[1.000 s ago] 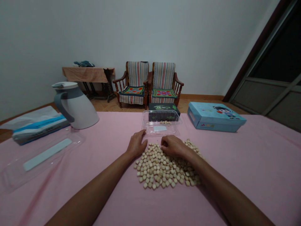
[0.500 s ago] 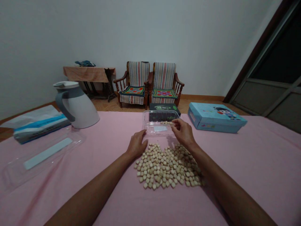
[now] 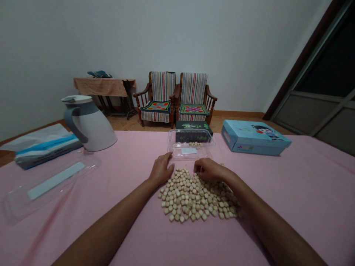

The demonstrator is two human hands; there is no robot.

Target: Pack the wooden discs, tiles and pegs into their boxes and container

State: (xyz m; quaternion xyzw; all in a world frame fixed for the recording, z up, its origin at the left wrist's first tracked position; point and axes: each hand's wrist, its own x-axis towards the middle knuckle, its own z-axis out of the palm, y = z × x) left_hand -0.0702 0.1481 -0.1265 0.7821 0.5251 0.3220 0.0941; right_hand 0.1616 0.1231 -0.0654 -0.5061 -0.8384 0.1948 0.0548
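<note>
1. Here's the right hand (image 3: 210, 170), low over the far edge of a loose pile of small, pale cream, rounded, block-like pieces (image 3: 191, 199) on the pink cloth table cover (image 3: 177, 244).
2. Its fingers are curled downward into the pieces; the fingertips are hidden, so I can't tell whether one is pinched.
3. And the key line: straight beyond those fingertips, away from the person, sits the clear, rectangular plastic container (image 3: 177, 150), with a short strip of bare cloth between.
4. The container's long side runs left to right, broadside to the hands; the pieces themselves are too stubby to show a clear long axis.
5. Inside it, a small cluster of the same pale pieces (image 3: 195, 144) lies toward the far side, right of middle, nearly in line with the right fingertips.
6. Over to the left hand (image 3: 162, 170): palm down, fingers relaxed, no piece seen in its grasp. It's the nearer to the container, its fingertips at the near left corner, seemingly touching, while its thumb lies just beside the pile.
</note>
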